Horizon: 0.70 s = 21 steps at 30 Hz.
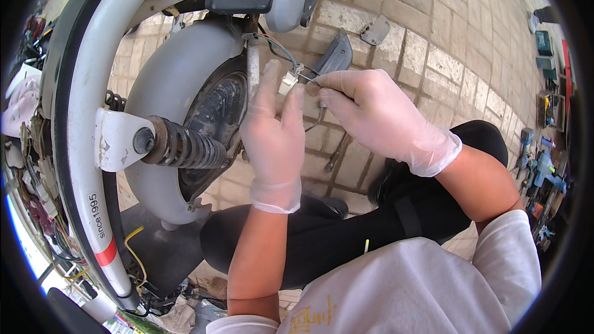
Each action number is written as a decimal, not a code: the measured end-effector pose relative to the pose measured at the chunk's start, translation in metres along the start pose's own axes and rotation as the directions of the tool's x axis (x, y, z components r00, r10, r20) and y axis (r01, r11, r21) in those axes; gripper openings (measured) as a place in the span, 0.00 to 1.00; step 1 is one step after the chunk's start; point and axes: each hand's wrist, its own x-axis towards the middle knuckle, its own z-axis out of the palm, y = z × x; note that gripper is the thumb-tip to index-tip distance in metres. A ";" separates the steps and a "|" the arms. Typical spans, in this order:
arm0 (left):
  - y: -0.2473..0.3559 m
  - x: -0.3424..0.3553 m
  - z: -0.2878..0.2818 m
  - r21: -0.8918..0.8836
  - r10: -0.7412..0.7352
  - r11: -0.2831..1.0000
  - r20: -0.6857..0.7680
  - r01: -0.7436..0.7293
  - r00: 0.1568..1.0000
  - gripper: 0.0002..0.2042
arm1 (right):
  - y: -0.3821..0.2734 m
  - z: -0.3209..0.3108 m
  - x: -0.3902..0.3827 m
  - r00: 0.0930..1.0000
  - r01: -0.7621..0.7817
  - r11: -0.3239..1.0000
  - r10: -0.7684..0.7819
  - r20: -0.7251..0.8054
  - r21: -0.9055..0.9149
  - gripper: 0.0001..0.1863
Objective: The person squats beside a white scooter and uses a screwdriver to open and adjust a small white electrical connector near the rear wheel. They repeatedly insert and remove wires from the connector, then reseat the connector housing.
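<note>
Both my hands wear thin clear gloves. My left hand [275,130] grips a small white plastic wire connector [288,83] between thumb and fingers. Several thin coloured wires [281,49] run from it up to the underside of a grey-and-white scooter. To the right, my right hand [377,111] pinches a thin metal rod [307,78] whose tip meets the connector; its other end is hidden in my fingers. Just behind the hands, a dark grey plastic cover [335,55] lies on the paving.
The scooter's rear wheel with its grey fender [167,80], a coil spring shock [192,142] and a white frame tube [90,117] stand close on the left. A cable [337,151] and a flat grey plate [375,31] lie on the bricks. Tools [544,167] sit far right, near another person's feet [532,21].
</note>
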 end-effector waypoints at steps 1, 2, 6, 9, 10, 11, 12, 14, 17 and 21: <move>-0.001 0.001 0.000 0.017 0.021 1.000 -0.005 -0.021 1.000 0.17 | 0.001 0.004 -0.002 1.000 -0.005 1.000 0.006 -0.022 0.027 0.13; -0.001 0.002 0.000 0.034 0.044 0.998 -0.009 -0.044 0.999 0.16 | 0.003 0.007 -0.004 0.999 -0.018 0.999 0.020 -0.036 0.047 0.13; 0.005 -0.002 0.005 0.196 0.056 0.979 -0.002 -0.054 0.998 0.15 | 0.007 0.025 -0.008 0.992 -0.090 0.986 0.102 -0.078 0.143 0.14; 0.010 -0.004 0.007 0.208 0.031 0.978 -0.014 -0.027 0.999 0.14 | 0.003 0.029 -0.005 0.988 -0.092 0.975 0.115 -0.106 0.203 0.15; 0.010 -0.004 0.006 0.212 0.053 0.976 -0.019 -0.048 0.998 0.14 | 0.000 0.026 -0.002 0.988 -0.037 0.980 0.065 -0.137 0.197 0.15; 0.009 -0.003 0.006 0.218 0.076 0.974 -0.024 -0.069 0.997 0.14 | -0.004 0.022 0.002 0.987 -0.066 0.982 0.091 -0.133 0.180 0.15; 0.008 -0.002 0.003 0.228 0.104 0.969 -0.014 -0.098 0.995 0.14 | -0.006 0.012 0.005 0.991 -0.113 0.970 0.124 -0.039 0.216 0.15; 0.005 0.000 -0.002 0.247 0.159 0.956 0.009 -0.156 0.987 0.15 | -0.010 -0.012 0.009 0.914 -0.386 0.893 0.337 0.224 0.231 0.16; 0.003 0.001 -0.007 0.250 0.191 0.949 0.021 -0.190 0.981 0.15 | -0.013 -0.027 0.012 0.887 -0.403 0.886 0.318 0.334 0.228 0.17; 0.003 0.002 -0.009 0.220 0.165 0.961 0.030 -0.167 0.986 0.15 | -0.010 -0.004 0.009 0.984 -0.150 0.980 0.135 0.115 0.134 0.15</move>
